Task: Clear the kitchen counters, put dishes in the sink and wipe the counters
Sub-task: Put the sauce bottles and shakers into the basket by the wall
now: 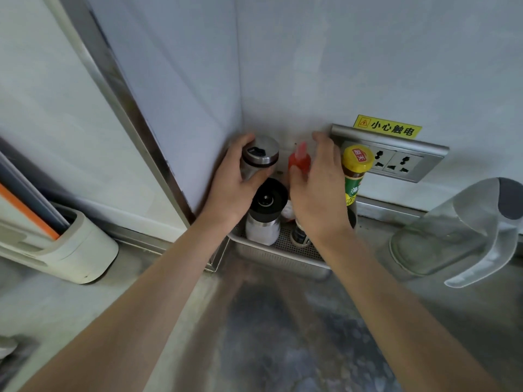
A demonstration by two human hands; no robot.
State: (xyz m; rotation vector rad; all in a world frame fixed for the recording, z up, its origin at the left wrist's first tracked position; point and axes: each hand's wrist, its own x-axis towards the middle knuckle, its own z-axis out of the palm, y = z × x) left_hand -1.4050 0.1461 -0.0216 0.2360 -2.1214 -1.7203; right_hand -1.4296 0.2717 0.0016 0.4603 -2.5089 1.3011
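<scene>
My left hand point(232, 176) curls round the steel-capped jar point(259, 157), which stands upright in the far corner above the tray point(283, 258) on the desk point(283, 321). Just right of it is the red bottle point(300, 161), long axis vertical, between my hands. My right hand point(317, 190) is nearer and cups it, thumb in front, fingers behind. Whether it pinches yet I cannot tell.
</scene>
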